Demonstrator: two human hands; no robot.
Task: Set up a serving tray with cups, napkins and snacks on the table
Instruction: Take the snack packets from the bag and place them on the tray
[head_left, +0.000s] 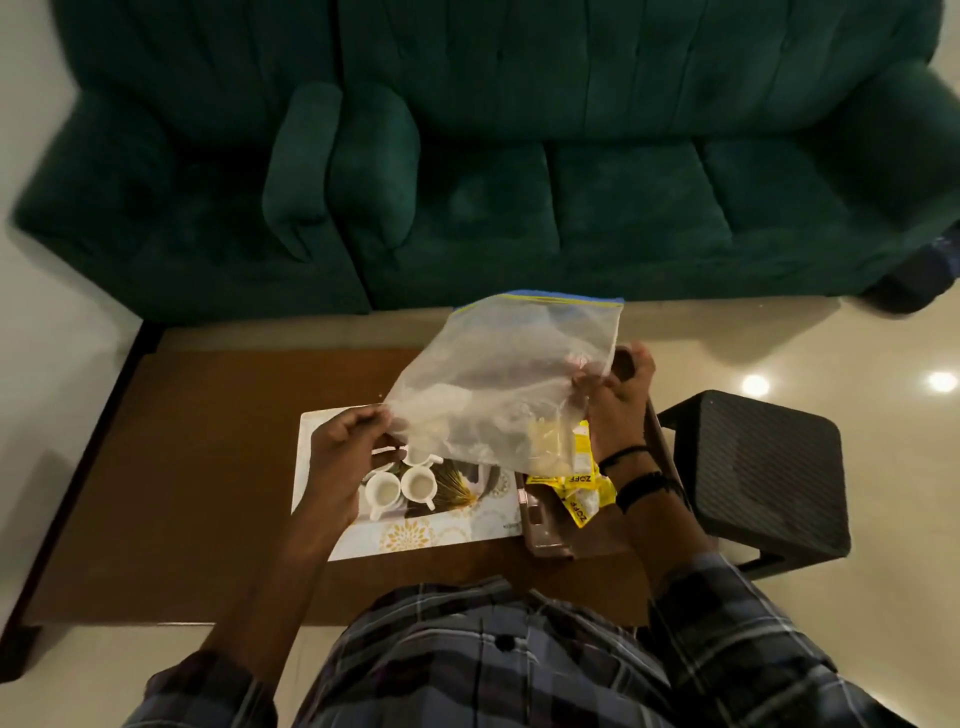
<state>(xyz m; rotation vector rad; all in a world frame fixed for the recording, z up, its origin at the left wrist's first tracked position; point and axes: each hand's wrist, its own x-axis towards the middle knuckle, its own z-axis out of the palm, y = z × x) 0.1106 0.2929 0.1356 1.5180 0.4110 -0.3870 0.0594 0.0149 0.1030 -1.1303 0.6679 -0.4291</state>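
Note:
A clear zip bag (498, 379) with a blue seal strip is held up over the table, some pale yellow snack pieces in its lower right corner. My left hand (345, 441) pinches the bag's lower left edge. My right hand (618, 400) grips its right side. Below lies a white serving tray (415, 530) with a gold flower pattern. Three small white cups (418, 486) stand on the tray's left part, partly hidden by my left hand and the bag. Yellow sachets (582, 493) lie in a brown container (550, 535) right of the tray.
The brown low table (208, 467) stands before a dark green sofa (467, 156). A black plastic stool (758, 467) sits at the table's right end. Glossy floor tiles surround everything.

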